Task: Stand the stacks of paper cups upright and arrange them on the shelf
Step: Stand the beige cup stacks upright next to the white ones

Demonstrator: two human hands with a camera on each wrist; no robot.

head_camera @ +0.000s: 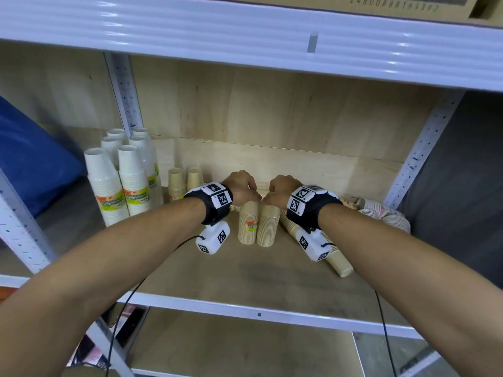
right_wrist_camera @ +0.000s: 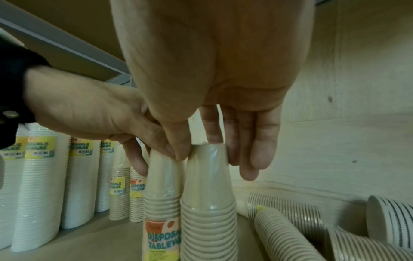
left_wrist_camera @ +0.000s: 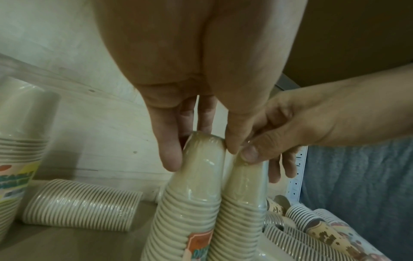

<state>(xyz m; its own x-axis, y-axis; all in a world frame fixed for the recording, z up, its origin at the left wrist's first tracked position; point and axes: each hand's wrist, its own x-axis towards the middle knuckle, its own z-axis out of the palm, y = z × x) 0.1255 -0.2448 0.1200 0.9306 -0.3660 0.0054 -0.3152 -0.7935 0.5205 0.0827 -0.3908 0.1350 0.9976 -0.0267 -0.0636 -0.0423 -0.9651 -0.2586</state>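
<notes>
Two beige paper-cup stacks stand upright side by side mid-shelf: a labelled stack (head_camera: 247, 225) (left_wrist_camera: 192, 194) (right_wrist_camera: 162, 190) and a plain stack (head_camera: 268, 228) (left_wrist_camera: 242, 197) (right_wrist_camera: 208, 194). My left hand (head_camera: 246, 196) (left_wrist_camera: 201, 153) holds the labelled stack's top between thumb and fingers. My right hand (head_camera: 272, 198) (right_wrist_camera: 210, 159) pinches the plain stack's top the same way. The two thumbs touch between the stacks. Both stacks are wrapped in clear film and rest on the wooden shelf board (head_camera: 245, 276).
Tall white cup stacks (head_camera: 119, 183) and two short beige stacks (head_camera: 177, 186) stand at the left. Beige stacks lie on their sides at the right (head_camera: 337, 259) and behind (left_wrist_camera: 82, 206). Patterned cups (head_camera: 381, 213) lie far right. A blue bag (head_camera: 32, 159) sits left; the upper shelf is close overhead.
</notes>
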